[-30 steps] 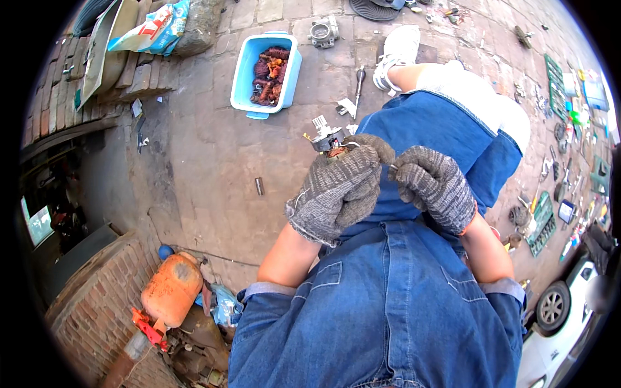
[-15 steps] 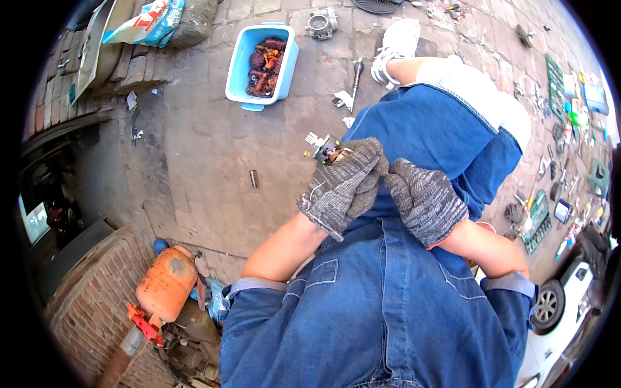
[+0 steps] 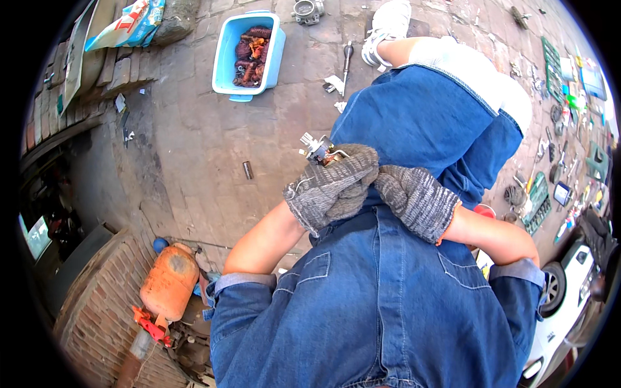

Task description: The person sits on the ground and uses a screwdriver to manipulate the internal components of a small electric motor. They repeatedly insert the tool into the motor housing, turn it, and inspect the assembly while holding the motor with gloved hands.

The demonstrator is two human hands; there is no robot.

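Observation:
In my gloved left hand (image 3: 333, 189) I hold a small electrical part (image 3: 316, 150), a dark body with pale metal prongs and copper-coloured bits. It pokes out past the fingers, which are wrapped round its near end. My right hand (image 3: 417, 204), in a matching grey knit glove, is closed and meets the left one above my lap. Its fingertips are hidden between the gloves, so what they pinch cannot be made out. Under both hands lies the blue denim (image 3: 414, 132) of my clothes.
A light-blue tub (image 3: 274, 55) of reddish-brown coils stands ahead on the paving. A screwdriver (image 3: 347, 68) and a small dark cylinder (image 3: 247, 170) lie nearby. A metal housing (image 3: 307, 11) sits beyond. An orange tank (image 3: 170, 281) is at left; tools and green cases (image 3: 538, 200) spread at right.
The whole view has shifted a little, with the tub and floor items now further left and up. My hands keep together, the left still gripping the electrical part, both slightly lower and further left in view.

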